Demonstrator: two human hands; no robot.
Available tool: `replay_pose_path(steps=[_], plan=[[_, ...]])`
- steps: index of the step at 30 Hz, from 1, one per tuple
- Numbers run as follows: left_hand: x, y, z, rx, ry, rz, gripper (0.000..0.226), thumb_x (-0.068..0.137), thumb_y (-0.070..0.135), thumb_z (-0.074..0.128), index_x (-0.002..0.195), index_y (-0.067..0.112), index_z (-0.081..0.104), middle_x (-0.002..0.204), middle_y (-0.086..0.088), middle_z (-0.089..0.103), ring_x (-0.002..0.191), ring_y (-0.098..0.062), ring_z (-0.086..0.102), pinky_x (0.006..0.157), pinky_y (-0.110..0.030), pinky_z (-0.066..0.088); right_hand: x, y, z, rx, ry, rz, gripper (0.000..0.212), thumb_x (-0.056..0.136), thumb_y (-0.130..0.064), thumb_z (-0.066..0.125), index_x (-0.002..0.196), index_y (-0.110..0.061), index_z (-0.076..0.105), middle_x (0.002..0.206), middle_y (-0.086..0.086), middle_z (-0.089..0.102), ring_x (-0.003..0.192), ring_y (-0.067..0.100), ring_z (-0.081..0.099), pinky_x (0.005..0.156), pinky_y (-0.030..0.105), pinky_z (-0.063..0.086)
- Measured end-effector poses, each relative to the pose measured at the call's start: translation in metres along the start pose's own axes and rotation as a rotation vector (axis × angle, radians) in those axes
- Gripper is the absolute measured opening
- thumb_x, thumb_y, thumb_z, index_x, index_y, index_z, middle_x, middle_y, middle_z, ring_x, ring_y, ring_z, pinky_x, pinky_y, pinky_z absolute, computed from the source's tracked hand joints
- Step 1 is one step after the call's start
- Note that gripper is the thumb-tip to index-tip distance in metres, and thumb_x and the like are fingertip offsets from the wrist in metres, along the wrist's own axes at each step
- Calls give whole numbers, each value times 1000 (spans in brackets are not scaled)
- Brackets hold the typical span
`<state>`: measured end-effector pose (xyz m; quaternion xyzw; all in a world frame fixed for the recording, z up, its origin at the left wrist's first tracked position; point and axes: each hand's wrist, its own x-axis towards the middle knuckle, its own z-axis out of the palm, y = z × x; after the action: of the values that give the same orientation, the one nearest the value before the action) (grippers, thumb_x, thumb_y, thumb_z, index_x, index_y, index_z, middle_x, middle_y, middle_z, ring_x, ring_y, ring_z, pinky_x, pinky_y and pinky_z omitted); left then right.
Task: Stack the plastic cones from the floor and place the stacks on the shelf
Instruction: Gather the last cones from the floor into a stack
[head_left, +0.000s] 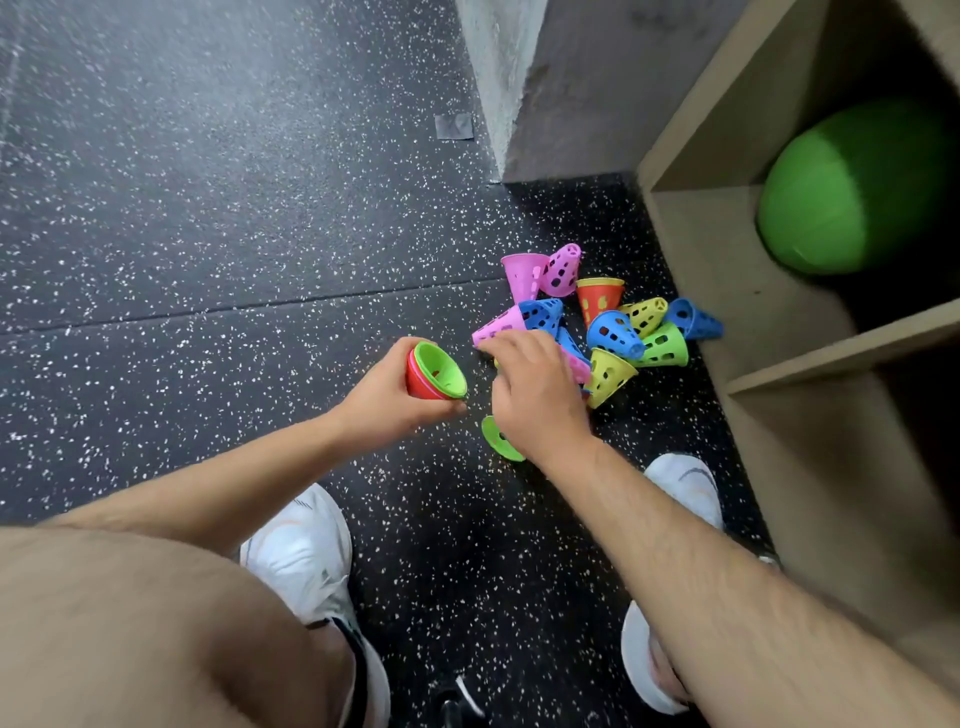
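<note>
My left hand (387, 395) grips a small stack of cones (435, 371), red outside and green inside, held above the floor with its mouth facing right. My right hand (530, 395) reaches down into a pile of loose cones (613, 322) on the floor, fingers curled over a pink cone (501, 325); whether they grip it is hidden by the hand. The pile holds several pink, blue, yellow, green and red perforated cones lying on their sides or upright. One green cone (498, 439) lies apart, just below my right wrist.
A wooden shelf unit (753, 322) stands at the right, a green ball (852, 187) in its upper compartment. A grey wall corner (524, 104) rises behind the pile. My white shoes (301, 551) stand on the black speckled floor (208, 260).
</note>
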<state>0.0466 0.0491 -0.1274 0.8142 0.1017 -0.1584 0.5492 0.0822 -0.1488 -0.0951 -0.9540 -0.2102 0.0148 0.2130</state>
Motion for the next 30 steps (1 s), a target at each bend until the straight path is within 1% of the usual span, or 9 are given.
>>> replay_pose_path(steps=[2,4,6,9,13,18,23,27,30], plan=[[-4,8,6,1,-22,5,78,64,43,96,127,31,51,109,8,68,95,-8,66,82,-24,54,-3,16,-11,-153,-63,86,48,83,-7,52,126,-25,62,139,1,50,126,27,42,101,46,41],[-8,16,14,-13,-31,12,72,69,34,96,126,29,52,108,7,69,91,-5,65,79,-22,52,-3,31,-20,-239,-188,122,52,84,-2,54,130,-27,58,153,2,35,136,27,32,107,43,34],[-11,22,22,-27,-25,22,69,71,29,96,124,28,53,108,5,69,86,-2,63,76,-21,50,-1,45,-25,-294,-267,99,54,84,3,56,129,-27,58,157,2,28,138,28,30,108,41,34],[-19,26,31,-47,-6,11,71,70,27,96,126,26,53,108,5,69,85,0,63,75,-19,51,3,58,-24,-290,-273,62,44,85,3,58,122,-19,62,155,5,32,134,30,36,105,42,40],[-33,25,37,-44,11,0,74,69,32,96,128,26,52,109,8,69,91,-3,65,80,-20,53,0,63,-23,-256,-191,57,21,94,-10,59,115,-16,63,146,5,39,126,31,43,95,44,48],[-46,34,39,-33,59,-35,70,72,27,95,127,24,51,108,5,69,86,-4,64,70,-16,55,-13,63,-32,-120,-29,12,18,101,-21,51,109,-11,63,122,9,55,103,33,53,83,45,49],[-50,44,51,35,102,-18,68,74,31,92,126,30,48,107,15,65,90,2,63,73,-20,50,-27,55,-44,223,114,63,23,104,-22,44,102,-8,62,102,6,60,93,27,53,83,44,47],[-42,45,59,13,127,-24,69,75,28,93,126,27,47,107,11,66,90,2,63,72,-15,48,-40,45,-46,241,33,-27,22,105,-26,41,106,-15,60,103,-2,60,94,23,53,83,43,47],[-36,44,63,-12,147,-30,68,74,27,93,126,24,49,110,7,66,90,-1,63,70,-15,47,-47,36,-41,255,-90,-45,25,105,-30,40,115,-18,59,120,-2,61,111,20,53,97,41,45]])
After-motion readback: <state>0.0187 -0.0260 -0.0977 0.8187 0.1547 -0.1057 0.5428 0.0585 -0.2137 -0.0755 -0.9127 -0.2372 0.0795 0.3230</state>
